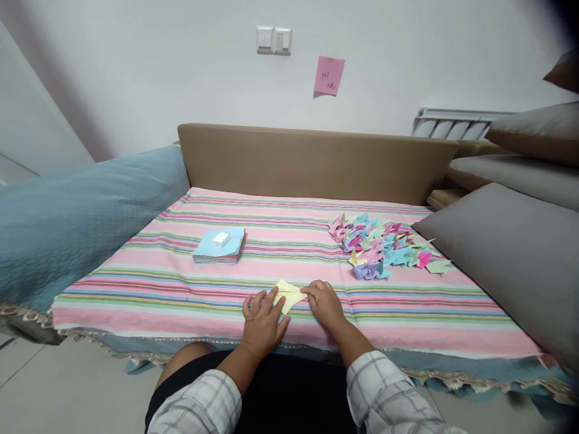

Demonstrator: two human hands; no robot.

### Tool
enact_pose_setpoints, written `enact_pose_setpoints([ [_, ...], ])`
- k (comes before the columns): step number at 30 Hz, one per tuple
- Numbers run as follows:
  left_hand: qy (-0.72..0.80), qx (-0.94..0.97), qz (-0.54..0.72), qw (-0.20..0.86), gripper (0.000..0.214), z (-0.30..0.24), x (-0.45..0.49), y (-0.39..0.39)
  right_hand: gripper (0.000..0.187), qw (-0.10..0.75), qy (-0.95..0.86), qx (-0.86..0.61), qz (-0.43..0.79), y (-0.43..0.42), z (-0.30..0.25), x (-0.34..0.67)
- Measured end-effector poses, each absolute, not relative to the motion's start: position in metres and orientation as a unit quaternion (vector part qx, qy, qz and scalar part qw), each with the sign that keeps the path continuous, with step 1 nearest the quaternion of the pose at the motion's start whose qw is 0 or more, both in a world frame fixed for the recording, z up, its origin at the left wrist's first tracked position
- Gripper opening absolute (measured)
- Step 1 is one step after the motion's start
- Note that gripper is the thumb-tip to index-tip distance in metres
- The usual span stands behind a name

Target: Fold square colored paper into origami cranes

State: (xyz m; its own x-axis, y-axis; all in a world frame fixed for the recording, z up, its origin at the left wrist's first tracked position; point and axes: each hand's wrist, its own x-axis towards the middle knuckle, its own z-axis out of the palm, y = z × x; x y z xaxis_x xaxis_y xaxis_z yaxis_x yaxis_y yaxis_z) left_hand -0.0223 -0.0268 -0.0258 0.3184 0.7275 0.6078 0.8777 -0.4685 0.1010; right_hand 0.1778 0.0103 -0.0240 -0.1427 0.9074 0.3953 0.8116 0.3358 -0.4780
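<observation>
A yellow sheet of origami paper (290,296), partly folded, lies on the striped cloth (289,238) in front of me. My left hand (263,320) rests on its left side with the fingers spread, fingertips touching the paper. At the right corner, my right hand (324,302) pinches the paper between thumb and forefinger. To the left sits a stack of coloured paper (216,258) topped by a blue sheet, with a small white object (221,240) on it. Many folded paper cranes (373,250) in pink, blue, green and purple are heaped at the right.
Behind the cloth rises a brown backrest (312,163). A blue-covered armrest (90,211) bounds the left side, and grey cushions (511,247) pile up on the right. A pink note (329,76) and light switches (274,40) are on the wall.
</observation>
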Motion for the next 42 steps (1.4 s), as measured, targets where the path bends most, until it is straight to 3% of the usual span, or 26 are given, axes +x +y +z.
enact_pose_setpoints([
  [14,-0.519,-0.804,-0.269,0.109,0.035,-0.020,-0.025,-0.029,0.029,0.328,-0.742,-0.579,0.084,0.011,-0.025,0.179],
  [23,-0.557,-0.764,-0.323,0.038,0.018,-0.012,-0.024,-0.021,0.030,0.353,-0.719,-0.594,0.076,0.010,-0.025,0.178],
  [30,-0.610,-0.735,-0.295,0.020,0.018,-0.002,-0.018,0.002,0.022,0.365,-0.718,-0.589,0.066,0.008,-0.025,0.176],
  [32,-0.598,-0.747,-0.288,0.040,0.012,-0.002,-0.017,0.005,0.018,0.366,-0.720,-0.586,0.065,0.008,-0.023,0.175],
  [38,-0.453,-0.848,-0.256,0.100,0.042,-0.007,-0.014,0.008,0.013,0.365,-0.723,-0.585,0.045,0.007,-0.023,0.174],
  [42,-0.393,-0.894,-0.201,0.074,0.035,-0.009,-0.015,0.016,0.013,0.363,-0.727,-0.582,0.022,0.006,-0.024,0.174],
])
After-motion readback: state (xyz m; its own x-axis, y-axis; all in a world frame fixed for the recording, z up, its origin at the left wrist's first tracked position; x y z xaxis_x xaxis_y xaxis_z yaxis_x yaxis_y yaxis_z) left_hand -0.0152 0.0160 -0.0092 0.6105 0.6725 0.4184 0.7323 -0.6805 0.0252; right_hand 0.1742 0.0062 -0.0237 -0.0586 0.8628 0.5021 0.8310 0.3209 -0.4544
